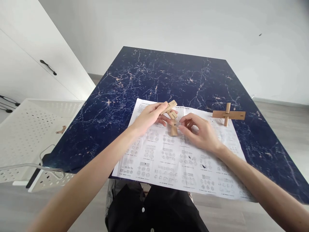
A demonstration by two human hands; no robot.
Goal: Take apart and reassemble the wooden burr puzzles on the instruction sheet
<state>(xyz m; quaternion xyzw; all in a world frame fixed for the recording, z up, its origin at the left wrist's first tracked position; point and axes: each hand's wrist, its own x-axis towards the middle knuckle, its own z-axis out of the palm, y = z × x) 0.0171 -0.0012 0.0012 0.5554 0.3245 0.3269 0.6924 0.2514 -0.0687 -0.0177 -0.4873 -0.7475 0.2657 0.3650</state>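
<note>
My left hand (154, 114) is closed around notched wooden puzzle pieces (172, 105), pale brown bars with small dark marks. One bar slants up beyond the thumb, and another lies below it between the fingers. A short wooden block (173, 130) shows under these, over the printed sheet; whether it is joined to the held bars I cannot tell. Close to the right of it is my right hand (199, 130), fingers curled, with a small gap between thumb and forefinger and nothing visible in it. Beneath both hands lies the white instruction sheet (156, 170), printed with rows of puzzle diagrams.
A wooden cross of two interlocked pieces (235, 115) rests at the sheet's upper right. The dark blue marbled table (164, 74) stands by a white wall. At left are a white perforated cart (21, 135) with a small wooden piece (61, 130), a cable (26, 166) and a cabinet (31, 48).
</note>
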